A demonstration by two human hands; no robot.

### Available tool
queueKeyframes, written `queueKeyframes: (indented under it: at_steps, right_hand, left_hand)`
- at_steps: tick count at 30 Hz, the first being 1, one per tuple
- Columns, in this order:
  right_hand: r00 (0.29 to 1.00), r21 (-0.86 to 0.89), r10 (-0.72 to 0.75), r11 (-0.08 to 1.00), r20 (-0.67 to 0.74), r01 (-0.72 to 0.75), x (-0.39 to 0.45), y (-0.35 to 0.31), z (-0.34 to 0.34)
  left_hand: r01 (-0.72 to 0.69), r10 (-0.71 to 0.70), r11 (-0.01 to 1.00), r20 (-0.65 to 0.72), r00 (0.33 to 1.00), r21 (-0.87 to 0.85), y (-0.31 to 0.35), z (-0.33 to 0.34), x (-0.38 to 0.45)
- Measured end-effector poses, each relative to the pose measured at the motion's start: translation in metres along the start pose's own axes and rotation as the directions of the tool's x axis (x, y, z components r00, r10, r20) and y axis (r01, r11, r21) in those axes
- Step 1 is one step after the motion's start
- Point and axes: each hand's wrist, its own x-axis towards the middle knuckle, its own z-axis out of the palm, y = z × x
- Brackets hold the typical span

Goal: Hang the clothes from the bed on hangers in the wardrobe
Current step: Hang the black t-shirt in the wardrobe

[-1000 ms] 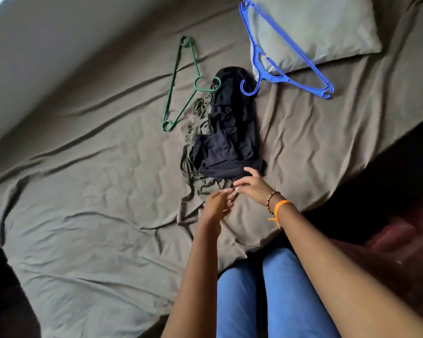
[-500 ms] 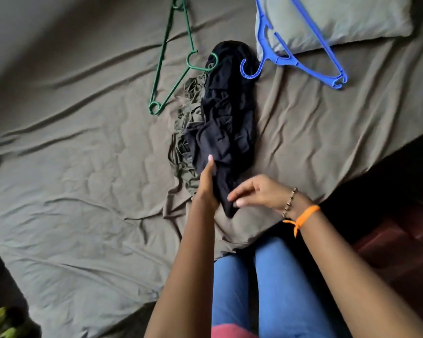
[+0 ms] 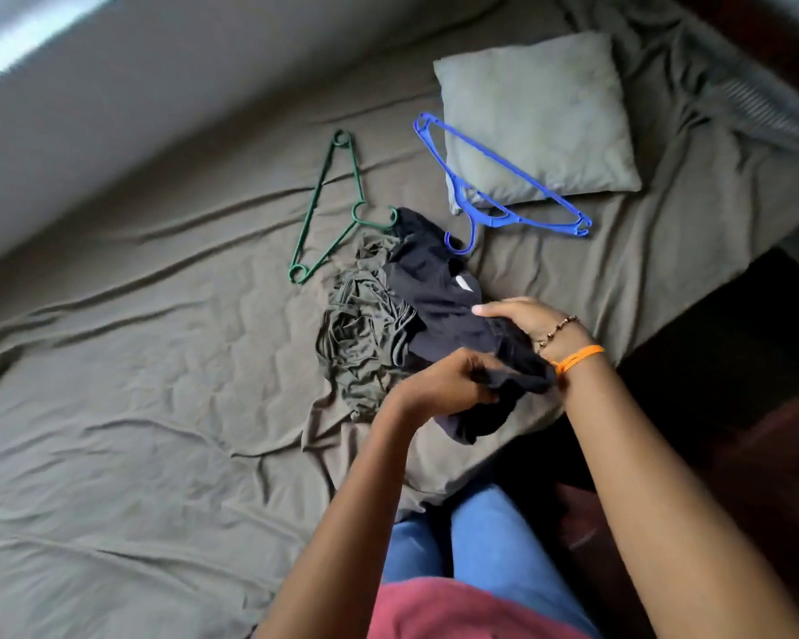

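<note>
Head view: looking down on a bed covered by a wrinkled olive-grey sheet; person stands at its 6 o'clock edge.
Writing: a small pale tag shows on the black garment; too small to read. No other lettering seen.
Left hand: forearm comes up from 6 o'clock; fingers curled tight round the near hem of the black garment, cloth bunched in the fist.
Right hand: forearm enters from 5 o'clock; thumb pointing toward 9 o'clock, fingers wrapped under a fold of the same garment, gripping it. Bead bracelet and orange band on the wrist.
Garment vs grip: near end is lifted between the two hands, the left at 7 o'clock of the right; the rest trails away toward 11 o'clock and lies on the bed.
Green garment: crumpled heap, touching the black one on its 9 o'clock side, partly under it.
Green hanger: flat on the sheet at 10 o'clock of the heap; hook just beside the black cloth's far end.
Blue hanger: at 1 o'clock, lying partly across the pillow; hook near the black cloth.
Wardrobe: not in view.
</note>
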Motion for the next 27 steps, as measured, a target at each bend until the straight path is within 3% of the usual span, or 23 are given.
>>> queueKeyframes:
  at_steps: [1,3,5,6,7,8,9,11,13,15,18,21,24,27]
  right_hand:
    - [0.997,-0.092,-0.032,0.995,-0.063,0.026,-0.002,-0.004,0.003]
    - [0.979,-0.104,-0.154,0.985,-0.135,0.14,-0.008,-0.007,0.009]
    - [0.959,-0.062,-0.249,0.968,-0.133,0.242,-0.02,-0.015,0.017]
    - [0.947,-0.081,-0.303,0.952,-0.106,0.295,-0.028,-0.019,0.023]
    - [0.933,-0.118,-0.352,0.932,-0.075,0.343,-0.038,-0.023,0.03]
    - [0.918,-0.161,-0.392,0.911,-0.056,0.379,-0.046,-0.028,0.035]
    - [0.906,-0.191,-0.422,0.893,-0.041,0.407,-0.056,-0.034,0.04]
    - [0.883,-0.217,-0.468,0.86,0.025,0.462,-0.071,-0.046,0.046]
    - [0.847,-0.216,-0.523,0.82,0.09,0.53,-0.089,-0.061,0.052]
    - [0.802,-0.232,-0.591,0.771,0.087,0.593,-0.108,-0.079,0.055]
    - [0.705,-0.216,-0.706,0.679,0.07,0.701,-0.136,-0.103,0.052]
    - [0.517,-0.387,-0.856,0.48,-0.01,0.787,-0.153,-0.117,0.044]
    - [0.284,-0.633,-0.954,0.278,-0.094,0.722,-0.155,-0.129,0.03]
    - [0.207,-0.688,-0.971,0.231,-0.119,0.688,-0.162,-0.134,0.018]
  left_hand:
    - [0.004,-0.005,1.0,0.053,0.999,0.019,0.0,-0.005,-0.005]
    - [0.053,-0.049,0.997,0.063,0.997,-0.057,0.001,-0.015,-0.018]
    - [0.133,-0.183,0.951,-0.162,0.97,-0.278,0.0,-0.028,-0.019]
    - [0.113,-0.219,0.946,-0.341,0.914,-0.305,-0.001,-0.038,-0.019]
    - [0.045,-0.169,0.971,-0.54,0.825,-0.234,-0.001,-0.048,-0.02]
    - [-0.01,-0.033,0.998,-0.682,0.73,-0.059,0.0,-0.059,-0.021]
    - [-0.056,0.122,0.992,-0.725,0.678,0.115,0.006,-0.068,-0.022]
    - [-0.099,0.406,0.869,-0.584,0.703,0.485,0.023,-0.081,-0.021]
    - [-0.159,0.495,0.758,-0.399,0.772,0.633,0.052,-0.082,-0.03]
    - [-0.133,0.484,0.732,-0.373,0.791,0.668,0.073,-0.082,-0.033]
    - [-0.147,0.545,0.722,-0.427,0.721,0.676,0.102,-0.087,-0.038]
    - [-0.177,0.576,0.748,-0.493,0.652,0.639,0.138,-0.083,-0.05]
    - [-0.239,0.632,0.734,-0.511,0.583,0.636,0.165,-0.078,-0.057]
    - [-0.301,0.693,0.675,-0.44,0.571,0.673,0.189,-0.077,-0.057]
